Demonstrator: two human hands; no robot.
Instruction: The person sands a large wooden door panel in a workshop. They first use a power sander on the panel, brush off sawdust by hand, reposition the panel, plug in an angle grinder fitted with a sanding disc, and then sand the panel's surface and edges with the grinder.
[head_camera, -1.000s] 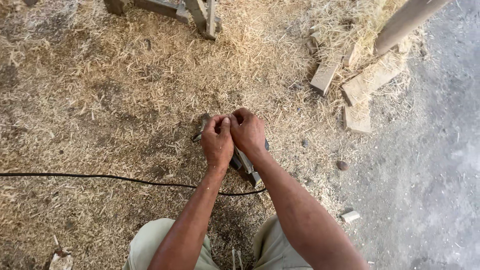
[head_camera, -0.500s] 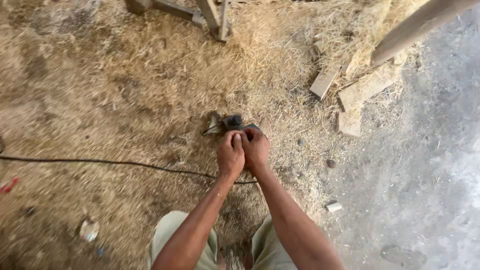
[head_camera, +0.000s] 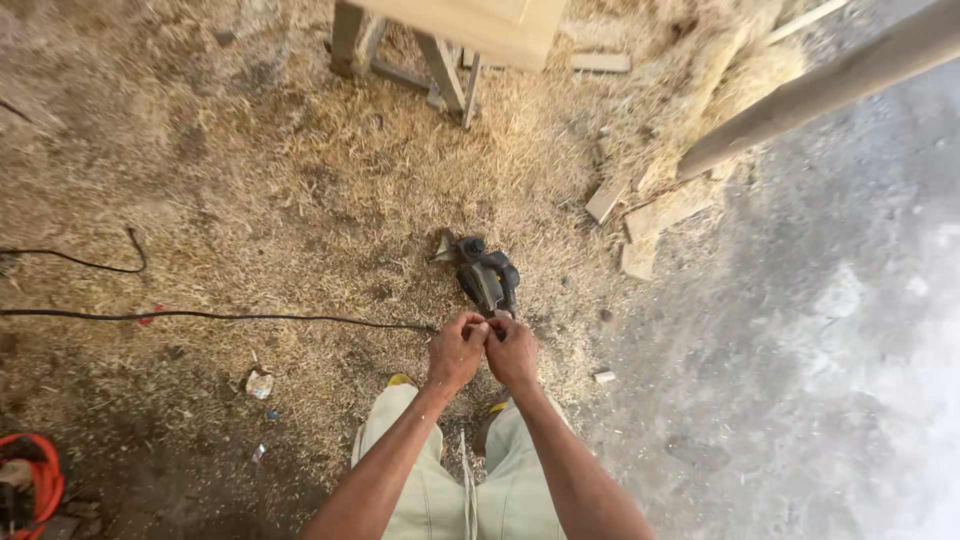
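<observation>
A dark electric hand planer (head_camera: 487, 277) lies on its side on the shavings-covered ground, just beyond my hands. My left hand (head_camera: 455, 350) and my right hand (head_camera: 513, 352) are pressed together above my knees, fingertips pinched on something thin where a black cable (head_camera: 220, 317) arrives from the left. The pinched piece itself is mostly hidden by my fingers. Neither hand touches the planer body. My light trousers (head_camera: 440, 490) fill the bottom of the view.
Wooden bench legs (head_camera: 447, 72) stand at the top. A slanted grey pole (head_camera: 830, 85) crosses the upper right. Wood offcuts (head_camera: 640, 258) lie right of the planer. An orange object (head_camera: 40, 480) sits bottom left. Bare dusty floor (head_camera: 820, 380) lies to the right.
My hands have come off the planer and drawn back toward my body. The planer now lies uncovered ahead of them. The view has pulled back, showing more ground and the bench.
</observation>
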